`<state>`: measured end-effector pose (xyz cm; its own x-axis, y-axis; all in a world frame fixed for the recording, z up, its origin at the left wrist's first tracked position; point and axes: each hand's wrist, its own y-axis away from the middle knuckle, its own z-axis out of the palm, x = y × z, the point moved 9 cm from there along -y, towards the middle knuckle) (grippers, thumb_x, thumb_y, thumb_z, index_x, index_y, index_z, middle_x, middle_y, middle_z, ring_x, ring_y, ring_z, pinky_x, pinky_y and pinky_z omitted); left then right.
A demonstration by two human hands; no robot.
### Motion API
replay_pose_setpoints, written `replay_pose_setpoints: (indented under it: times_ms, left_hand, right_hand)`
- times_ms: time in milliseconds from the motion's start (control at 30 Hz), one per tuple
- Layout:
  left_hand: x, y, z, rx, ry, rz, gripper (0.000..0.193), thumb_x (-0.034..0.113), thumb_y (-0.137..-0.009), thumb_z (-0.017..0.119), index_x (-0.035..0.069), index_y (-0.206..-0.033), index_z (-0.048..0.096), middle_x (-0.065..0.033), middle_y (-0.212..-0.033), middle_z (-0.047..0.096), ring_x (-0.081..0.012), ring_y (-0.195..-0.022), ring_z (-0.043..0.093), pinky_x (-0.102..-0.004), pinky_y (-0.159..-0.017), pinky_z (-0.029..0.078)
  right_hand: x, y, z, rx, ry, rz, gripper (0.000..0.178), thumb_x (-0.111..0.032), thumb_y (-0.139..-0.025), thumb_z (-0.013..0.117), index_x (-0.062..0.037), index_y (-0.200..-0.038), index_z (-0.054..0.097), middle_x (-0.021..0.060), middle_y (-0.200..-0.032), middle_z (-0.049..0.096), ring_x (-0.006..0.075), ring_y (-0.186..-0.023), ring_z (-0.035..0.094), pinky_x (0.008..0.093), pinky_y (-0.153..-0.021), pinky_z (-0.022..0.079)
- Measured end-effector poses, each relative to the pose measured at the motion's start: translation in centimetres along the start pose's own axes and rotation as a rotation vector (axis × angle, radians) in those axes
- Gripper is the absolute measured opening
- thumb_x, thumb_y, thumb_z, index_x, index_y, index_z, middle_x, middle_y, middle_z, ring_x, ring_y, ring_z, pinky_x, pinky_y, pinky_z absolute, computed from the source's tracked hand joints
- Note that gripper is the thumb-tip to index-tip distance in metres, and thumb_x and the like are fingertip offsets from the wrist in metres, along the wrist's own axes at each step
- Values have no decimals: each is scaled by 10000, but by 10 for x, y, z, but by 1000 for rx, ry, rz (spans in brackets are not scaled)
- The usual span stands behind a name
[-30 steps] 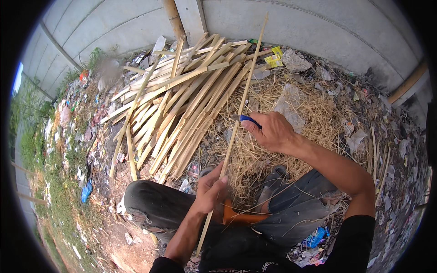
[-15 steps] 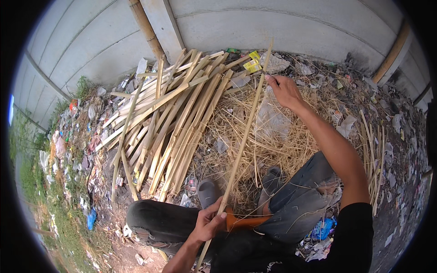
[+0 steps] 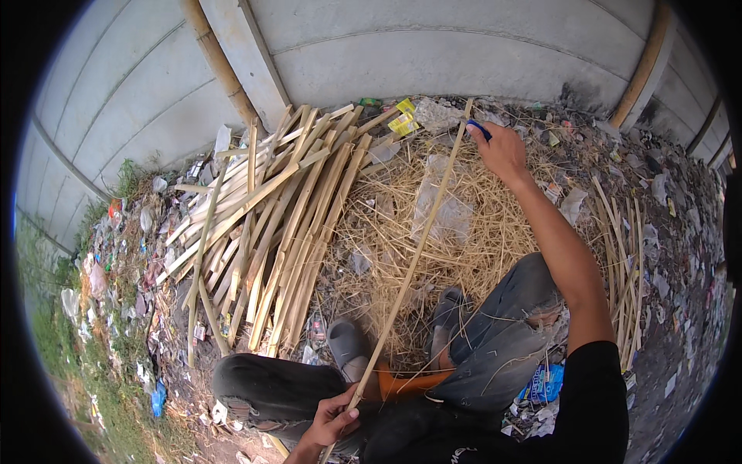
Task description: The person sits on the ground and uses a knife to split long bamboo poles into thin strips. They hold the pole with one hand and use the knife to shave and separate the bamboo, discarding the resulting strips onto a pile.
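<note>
A long, narrow bamboo strip (image 3: 421, 247) runs aslant from my lap up toward the wall. Low in the view, my left hand (image 3: 335, 418) is closed around its near part, thumb on top. My right hand (image 3: 501, 150) is stretched out at the strip's far end, fingers closed on a small blue tool (image 3: 480, 130) that lies against the strip. Whether the tool has a blade cannot be made out. An orange piece (image 3: 413, 383) lies across between my legs, under the strip.
A heap of split bamboo slats (image 3: 290, 224) lies to the left. Straw-like shavings (image 3: 495, 224) cover the ground ahead, around a pale sheet (image 3: 442, 203). More thin strips (image 3: 623, 263) lie at the right. A grey panel wall (image 3: 464, 62) stands behind, with scattered litter before it.
My right hand now sits closer to the strip's far end, and the blue tool shows in it. My left hand still grips the near part. The whole view has shifted slightly.
</note>
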<state>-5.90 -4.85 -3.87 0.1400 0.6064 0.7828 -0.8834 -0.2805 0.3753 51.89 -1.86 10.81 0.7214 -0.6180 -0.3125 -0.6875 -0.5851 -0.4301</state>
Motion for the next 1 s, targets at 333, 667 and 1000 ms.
replay_pose_setpoints:
  times_ms: [333,667,1000]
  left_hand:
    - [-11,-7,9,-81,137,-20,591,86,-1020,598,8,-1562,374,21,-846,567,-43,-617,490,-222,-555,412]
    - [153,-87,37,628,-744,789,712,122,-995,661,-54,-1572,283,-89,-1072,684,-101,-897,618,-275,-815,523]
    - [187,-115,50,801,-854,1041,605,107,-1047,533,-77,-1563,275,-173,-1069,685,-154,-834,664,-273,-730,527]
  right_hand:
    - [30,-11,31,1,-329,36,576,-582,-997,554,-56,-783,654,79,-584,584,257,-534,595,418,-563,462]
    - [-176,84,4,-542,-912,-272,420,-487,-890,756,-74,-869,686,-50,-621,496,65,-573,469,272,-537,352]
    - [-233,163,5,-749,-1220,-428,323,-285,-899,730,-4,-1059,740,66,-805,721,99,-697,615,286,-622,476]
